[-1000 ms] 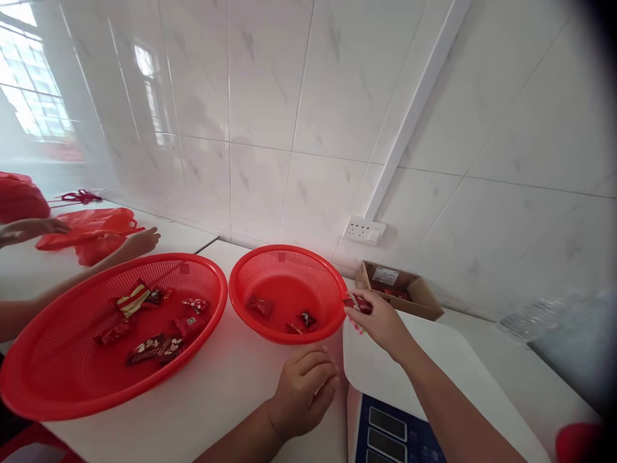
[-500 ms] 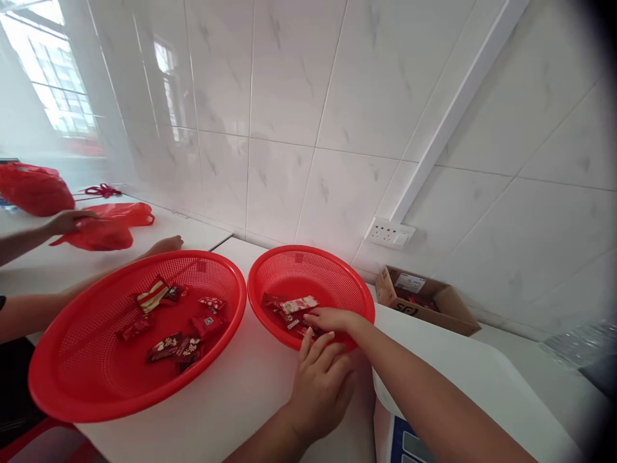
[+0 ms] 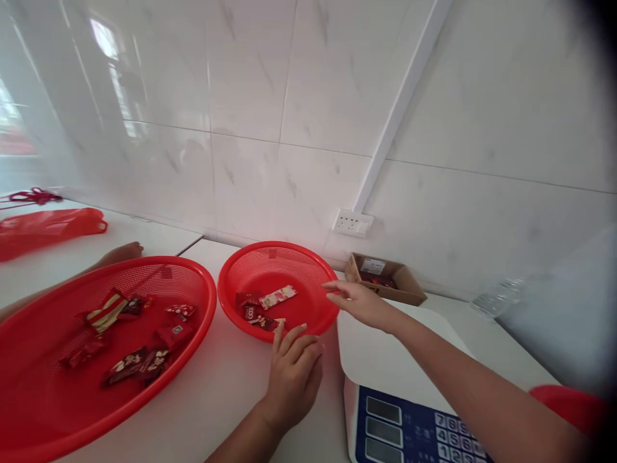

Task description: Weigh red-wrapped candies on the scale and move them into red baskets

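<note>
My left hand [image 3: 292, 376] rests on the white counter against the near rim of the small red basket [image 3: 231, 283], its fingers loosely spread and holding nothing. My right hand [image 3: 357, 301] hovers open over the basket's right rim, fingers stretched toward the left, empty. Inside the small basket lie several wrapped candies [image 3: 278, 296], one pale and the others dark red. The white platform of a weighing scale [image 3: 380, 360] lies under my right forearm.
A large red basket [image 3: 29, 411] with several candy packets sits at the left. Another person's forearm and hand [image 3: 118, 254] lie behind it, near a red plastic bag [image 3: 43, 226]. A small cardboard box [image 3: 385, 278] stands by the tiled wall below a socket [image 3: 352, 222].
My right hand carried a candy packet into the small basket, let it go, and has drawn back to the right rim, now empty. The view has swung to the right.
</note>
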Tool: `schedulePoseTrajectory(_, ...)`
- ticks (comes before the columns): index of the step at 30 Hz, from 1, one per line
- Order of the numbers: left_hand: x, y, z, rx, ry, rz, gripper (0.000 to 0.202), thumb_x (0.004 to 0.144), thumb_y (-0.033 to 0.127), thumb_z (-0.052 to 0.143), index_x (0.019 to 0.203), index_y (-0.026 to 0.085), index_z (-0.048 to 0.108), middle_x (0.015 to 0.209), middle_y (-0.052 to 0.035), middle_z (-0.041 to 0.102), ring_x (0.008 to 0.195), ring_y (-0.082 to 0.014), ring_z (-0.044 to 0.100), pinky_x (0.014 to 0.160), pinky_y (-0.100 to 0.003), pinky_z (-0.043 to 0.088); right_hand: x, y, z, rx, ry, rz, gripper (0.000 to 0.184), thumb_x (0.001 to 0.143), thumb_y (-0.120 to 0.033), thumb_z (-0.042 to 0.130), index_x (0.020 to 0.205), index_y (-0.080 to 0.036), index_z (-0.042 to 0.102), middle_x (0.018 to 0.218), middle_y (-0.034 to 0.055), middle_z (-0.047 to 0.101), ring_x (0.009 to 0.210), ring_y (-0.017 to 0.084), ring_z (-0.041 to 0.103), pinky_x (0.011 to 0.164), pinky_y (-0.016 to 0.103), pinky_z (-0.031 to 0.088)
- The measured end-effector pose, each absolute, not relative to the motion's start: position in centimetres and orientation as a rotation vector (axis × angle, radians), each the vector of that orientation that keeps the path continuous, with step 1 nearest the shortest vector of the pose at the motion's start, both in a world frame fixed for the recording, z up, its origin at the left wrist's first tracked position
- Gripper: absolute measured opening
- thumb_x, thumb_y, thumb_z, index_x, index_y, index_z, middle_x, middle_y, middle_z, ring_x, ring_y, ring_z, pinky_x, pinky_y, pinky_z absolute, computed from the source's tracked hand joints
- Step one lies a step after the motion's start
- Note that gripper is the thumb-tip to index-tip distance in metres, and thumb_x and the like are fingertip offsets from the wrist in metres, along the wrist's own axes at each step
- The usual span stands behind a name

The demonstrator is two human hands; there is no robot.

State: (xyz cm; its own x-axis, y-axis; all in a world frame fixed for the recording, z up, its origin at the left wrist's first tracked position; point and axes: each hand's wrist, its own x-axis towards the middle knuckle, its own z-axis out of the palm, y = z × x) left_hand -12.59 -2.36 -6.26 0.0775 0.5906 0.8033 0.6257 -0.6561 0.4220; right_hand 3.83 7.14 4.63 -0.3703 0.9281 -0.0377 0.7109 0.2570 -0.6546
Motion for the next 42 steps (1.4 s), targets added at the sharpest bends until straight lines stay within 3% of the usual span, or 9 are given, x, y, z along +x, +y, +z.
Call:
schedulePoseTrajectory(10, -11.7, -1.9, -7.9, -2.552, -0.895, -1.592, 0.024, 0.082, 0.007, 0.054, 0.102, 0.019, 0.059, 0.097, -0.0069, 0.067, 0.102, -0.0212, 0.058, 0.098, -0.044, 0.042, 25.1, -5.8, 8.5, -2.261, -1.893, 0.532, 0.056, 0.081, -0.046, 0.046, 0.131, -0.023, 0.046, 0.138, 0.0049, 0.047, 0.123, 0.027, 0.047, 0.1, 0.037, 0.041)
schedulePoseTrajectory(20, -7.6, -3.0, -8.0, -2.663, -0.717, -1.541, 0.023, 0.083, 0.012, 0.054, 0.103, 0.021, 0.061, 0.098, -0.0061, 0.067, 0.101, -0.0204, 0.06, 0.094, -0.038, 0.047, 33.4, -14.1, -1.1, -2.579, -1.759, 0.697, 0.078, 0.075, -0.041, 0.056, 0.142, -0.013, 0.03, 0.15, 0.0131, 0.026, 0.135, 0.028, 0.029, 0.109, 0.039, 0.027)
schedulePoseTrajectory(25, -5.3, -3.3, -6.3, -2.701, -0.709, -1.566, 0.021, 0.083, 0.013, 0.053, 0.1, 0.022, 0.061, 0.096, -0.0045, 0.068, 0.098, -0.0196, 0.062, 0.096, -0.041, 0.047, 34.1, -13.5, -2.6, -2.542, -1.69, 0.424, 0.05, 0.071, -0.011, 0.049, 0.12, -0.022, 0.055, 0.125, 0.009, 0.058, 0.112, 0.025, 0.056, 0.093, 0.034, 0.04)
schedulePoseTrajectory(29, -4.5, -2.9, -4.6, -2.706, -0.704, -1.584, 0.019, 0.084, 0.013, 0.052, 0.099, 0.021, 0.061, 0.095, -0.0046, 0.068, 0.098, -0.0198, 0.062, 0.095, -0.041, 0.048, 35.4, -13.0, -1.3, -2.569, -1.59, 0.4, 0.041, 0.072, -0.011, 0.046, 0.11, -0.025, 0.056, 0.101, 0.0045, 0.068, 0.088, 0.024, 0.063, 0.077, 0.033, 0.043)
schedulePoseTrajectory(32, -4.2, -2.5, -3.5, -2.687, -0.731, -1.617, 0.017, 0.085, 0.014, 0.051, 0.096, 0.021, 0.061, 0.094, -0.0046, 0.067, 0.1, -0.0198, 0.061, 0.092, -0.039, 0.05, 35.6, -12.8, -1.0, -2.554, -1.624, 0.483, 0.041, 0.073, -0.013, 0.048, 0.112, -0.025, 0.055, 0.104, 0.0038, 0.067, 0.094, 0.022, 0.062, 0.082, 0.031, 0.043)
schedulePoseTrajectory(35, -3.6, -2.2, -2.5, -2.686, -0.787, -1.64, 0.015, 0.086, 0.017, 0.051, 0.095, 0.022, 0.061, 0.094, -0.0037, 0.068, 0.1, -0.0196, 0.061, 0.088, -0.036, 0.051, 34.7, -12.5, -1.9, -2.536, -1.708, 0.62, 0.049, 0.071, -0.025, 0.059, 0.12, -0.019, 0.053, 0.123, 0.011, 0.059, 0.108, 0.025, 0.057, 0.09, 0.031, 0.041)
schedulePoseTrajectory(38, -2.9, -2.0, -1.6, -2.703, -0.818, -1.656, 0.014, 0.086, 0.019, 0.051, 0.095, 0.023, 0.062, 0.095, -0.0027, 0.068, 0.1, -0.0192, 0.061, 0.086, -0.034, 0.052, 33.4, -11.9, -3.2, -2.605, -1.694, 0.637, 0.072, 0.069, -0.039, 0.064, 0.133, -0.013, 0.043, 0.14, 0.0235, 0.038, 0.111, 0.033, 0.055, 0.09, 0.038, 0.041)
schedulePoseTrajectory(40, -2.5, -2.0, -1.2, -2.712, -0.817, -1.665, 0.014, 0.086, 0.02, 0.051, 0.095, 0.023, 0.062, 0.095, -0.0027, 0.069, 0.1, -0.0191, 0.061, 0.086, -0.035, 0.052, 32.8, -11.6, -4.0, -2.662, -1.659, 0.567, 0.077, 0.069, -0.038, 0.063, 0.137, -0.013, 0.037, 0.144, 0.027, 0.028, 0.11, 0.036, 0.055, 0.088, 0.042, 0.041)
schedulePoseTrajectory(42, -2.3, -1.9, -1.0, -2.72, -0.817, -1.663, 0.014, 0.086, 0.02, 0.051, 0.094, 0.023, 0.062, 0.095, -0.003, 0.069, 0.099, -0.0191, 0.061, 0.086, -0.035, 0.052, 32.5, -11.3, -4.6, -2.69, -1.642, 0.47, 0.071, 0.071, -0.033, 0.061, 0.136, -0.015, 0.038, 0.142, 0.0268, 0.029, 0.108, 0.036, 0.056, 0.088, 0.043, 0.04)
